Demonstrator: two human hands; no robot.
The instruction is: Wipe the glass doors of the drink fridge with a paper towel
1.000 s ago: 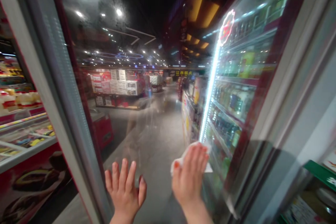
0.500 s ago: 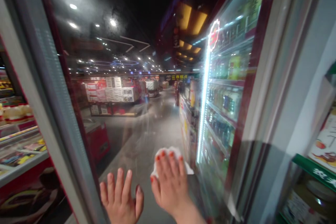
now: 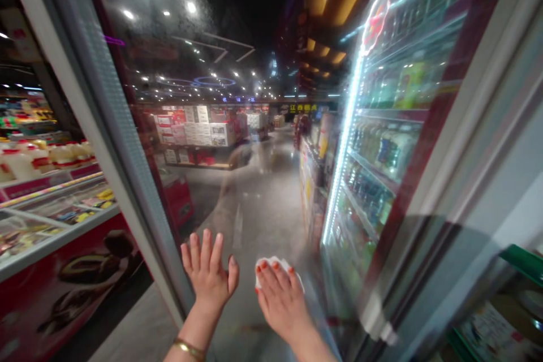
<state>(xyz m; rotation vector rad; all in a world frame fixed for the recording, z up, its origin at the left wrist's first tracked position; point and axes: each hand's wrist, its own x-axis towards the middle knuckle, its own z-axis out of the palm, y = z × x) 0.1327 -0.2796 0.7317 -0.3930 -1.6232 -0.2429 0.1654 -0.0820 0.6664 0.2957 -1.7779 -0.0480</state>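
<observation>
My left hand [image 3: 210, 271] lies spread against a clear glass door [image 3: 254, 209], fingers stretched apart, with nothing in it. A gold bangle [image 3: 189, 349] circles that wrist. To its right, my right hand [image 3: 280, 294] presses a white cloth [image 3: 259, 267] flat on the same pane. Its fingers, with orange-red nails, lie over the cloth, whose edges show past the fingertips and at the right side. Whether the cloth is fabric or paper tissue, I cannot tell. Hazy marks and reflections show on the glass.
A grey metal door frame [image 3: 106, 141] slants down the left. Beyond it stands a red display freezer [image 3: 97, 271] with packets inside and bottles above. A lit shelf of bottles [image 3: 382, 158] shows in the glass at right. Stacked boxes [image 3: 212, 133] stand farther off. Green-edged shelving [image 3: 521, 263] is at lower right.
My right hand and the cloth have slid lower relative to my left hand. The left hand sits higher in view, and its bangle now shows. The whole view has shifted and tilted.
</observation>
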